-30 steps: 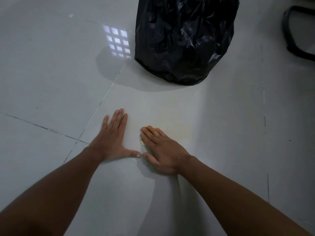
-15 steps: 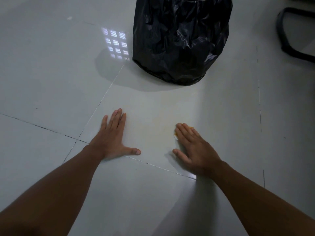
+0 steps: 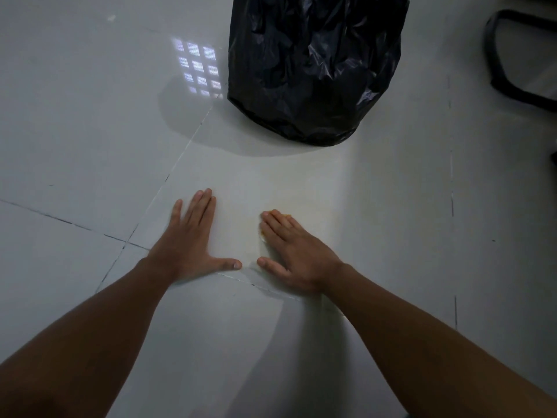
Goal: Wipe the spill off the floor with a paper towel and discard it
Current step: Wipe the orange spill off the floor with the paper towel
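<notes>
Since half a second ago, the right hand (image 3: 297,254) has swept left toward the left hand (image 3: 193,241), pressing flat on a stained paper towel (image 3: 278,214). Left hand is spread, bracing. Wiping continues; discarding into the far black bag (image 3: 316,70) remains.

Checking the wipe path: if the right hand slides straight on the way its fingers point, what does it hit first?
Bare floor first. The right hand, flat on a stained paper towel, points up and slightly left; that line probably reaches the lower left side of the black bin bag, though depth is unclear. The left hand lies off that line.
</notes>
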`<action>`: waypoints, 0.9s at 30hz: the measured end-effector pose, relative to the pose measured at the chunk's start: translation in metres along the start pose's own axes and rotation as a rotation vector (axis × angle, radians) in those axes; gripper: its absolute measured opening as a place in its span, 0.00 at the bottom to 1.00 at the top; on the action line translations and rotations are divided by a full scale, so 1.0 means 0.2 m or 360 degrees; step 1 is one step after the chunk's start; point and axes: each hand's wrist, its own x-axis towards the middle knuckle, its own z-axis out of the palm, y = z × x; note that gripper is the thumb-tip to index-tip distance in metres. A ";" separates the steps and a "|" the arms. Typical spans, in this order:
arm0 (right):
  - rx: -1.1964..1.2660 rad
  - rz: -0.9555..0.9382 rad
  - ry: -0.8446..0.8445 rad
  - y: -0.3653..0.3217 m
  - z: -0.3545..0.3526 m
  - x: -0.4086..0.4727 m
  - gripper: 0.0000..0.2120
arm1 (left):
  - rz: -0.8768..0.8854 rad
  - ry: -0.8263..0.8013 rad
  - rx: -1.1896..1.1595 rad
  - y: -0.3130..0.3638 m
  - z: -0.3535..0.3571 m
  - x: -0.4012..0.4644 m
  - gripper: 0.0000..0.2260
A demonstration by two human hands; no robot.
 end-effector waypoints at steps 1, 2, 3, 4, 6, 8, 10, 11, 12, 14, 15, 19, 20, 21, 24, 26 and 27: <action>-0.0020 -0.0028 0.0009 0.02 0.00 -0.03 0.37 | 0.0004 0.0012 0.0010 0.00 0.01 0.00 0.66; -0.0044 -0.0051 0.0033 0.04 0.01 -0.07 0.36 | 0.0005 0.0022 0.0018 0.00 0.01 0.00 0.66; -0.0059 -0.0057 0.0068 0.08 0.01 -0.11 0.35 | 0.0007 0.0026 0.0024 0.00 0.02 -0.01 0.65; -0.0062 -0.0036 0.0108 0.11 0.02 -0.15 0.34 | 0.0009 0.0034 0.0030 0.00 0.02 -0.01 0.65; -0.0057 0.0081 0.0164 0.20 0.01 -0.20 0.33 | 0.0008 0.0058 0.0038 0.00 0.03 0.00 0.64; -0.0063 0.0212 0.0190 0.27 -0.02 -0.22 0.33 | 0.0004 0.0066 0.0043 0.00 0.03 0.00 0.63; -0.0030 0.0324 0.0198 0.32 -0.06 -0.20 0.34 | 0.0002 0.0078 0.0035 0.00 0.04 0.00 0.63; -0.0015 0.0362 0.0191 0.34 -0.08 -0.18 0.35 | 0.0003 0.0085 0.0029 0.00 0.04 0.00 0.63; -0.0004 0.0386 0.0182 0.35 -0.10 -0.15 0.35 | 0.0004 0.0096 0.0029 0.00 0.04 0.00 0.63; 0.0028 0.0415 0.0169 0.36 -0.12 -0.08 0.36 | 0.0005 0.0111 0.0027 -0.01 0.04 0.00 0.63; 0.0060 0.0432 0.0167 0.35 -0.12 -0.03 0.36 | 0.0006 0.0117 0.0020 -0.01 0.04 0.00 0.63; 0.0193 0.0500 0.0184 0.30 -0.13 0.14 0.37 | 0.0009 0.0153 -0.0028 -0.02 0.05 0.00 0.63; 0.0222 0.0503 0.0186 0.28 -0.13 0.18 0.37 | 0.0009 0.0156 -0.0035 -0.02 0.05 0.01 0.63; 0.0240 0.0489 0.0186 0.26 -0.13 0.22 0.36 | 0.0006 0.0154 -0.0041 -0.02 0.04 0.01 0.64; 0.0232 0.0389 0.0172 0.20 -0.12 0.33 0.34 | -0.0015 0.0149 -0.0071 -0.03 0.04 0.01 0.64; 0.0236 0.0311 0.0147 0.16 -0.11 0.39 0.32 | -0.0032 0.0153 -0.0103 -0.03 0.03 0.00 0.64; 0.0234 0.0273 0.0136 0.15 -0.11 0.41 0.32 | -0.0046 0.0158 -0.0125 -0.03 0.03 0.01 0.65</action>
